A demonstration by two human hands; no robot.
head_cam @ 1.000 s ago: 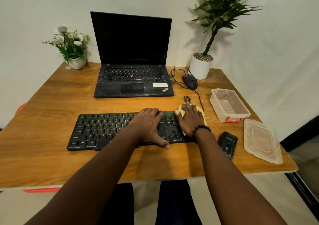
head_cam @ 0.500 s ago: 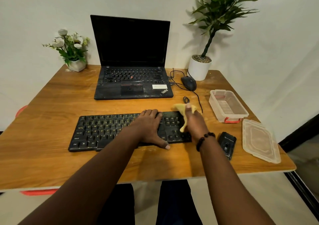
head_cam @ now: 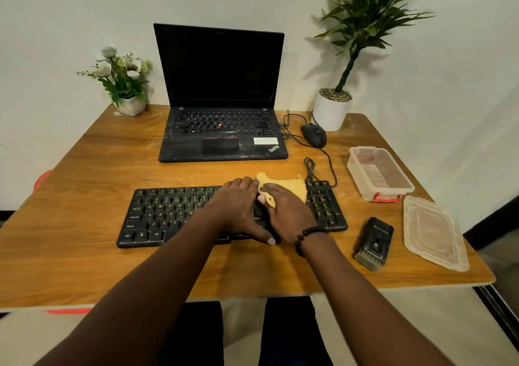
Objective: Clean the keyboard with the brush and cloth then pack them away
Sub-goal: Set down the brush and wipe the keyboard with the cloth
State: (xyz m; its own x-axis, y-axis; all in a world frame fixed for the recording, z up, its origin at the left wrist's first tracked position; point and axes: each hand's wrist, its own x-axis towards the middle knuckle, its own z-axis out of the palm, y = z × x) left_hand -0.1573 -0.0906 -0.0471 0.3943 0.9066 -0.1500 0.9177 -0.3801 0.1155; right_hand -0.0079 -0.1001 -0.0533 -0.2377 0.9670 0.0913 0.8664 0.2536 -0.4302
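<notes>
**Hands and cloth on the black keyboard**

Flowers come first at the far left: a small white pot of white artificial flowers (head_cam: 123,84) stands on the back corner of the wooden surface (head_cam: 84,267). Beside it, at the back centre, sits an open black laptop (head_cam: 222,98) with a dark screen; "ThinkPad" reads on its palm rest, next to a white sticker whose print is too small to make out.

In front of the laptop lies the flat black keyboard (head_cam: 168,214). The left hand (head_cam: 238,211) rests flat on its middle keys, fingers straight and thumb reaching to the near edge. Touching it on the right, the right hand (head_cam: 286,211) presses the crumpled yellow cloth (head_cam: 289,187) onto the keys, with a fold of cloth caught between thumb and fingers; a dark bead bracelet (head_cam: 306,236) circles that wrist. Both forearms cover the keyboard's near middle rows.

Right of the laptop a black corded mouse (head_cam: 314,134) lies just before a tall green plant in a white round pot (head_cam: 332,110), its cable looping toward the keyboard. Further right stands an open clear plastic box with red clips (head_cam: 379,173). Nearer, the small black brush with grey bristles (head_cam: 373,242) lies apart from the keyboard's right end; its white lettering is unreadable. The clear plastic lid (head_cam: 434,231) lies at the right edge.

Plain white walls close the corner behind.
</notes>
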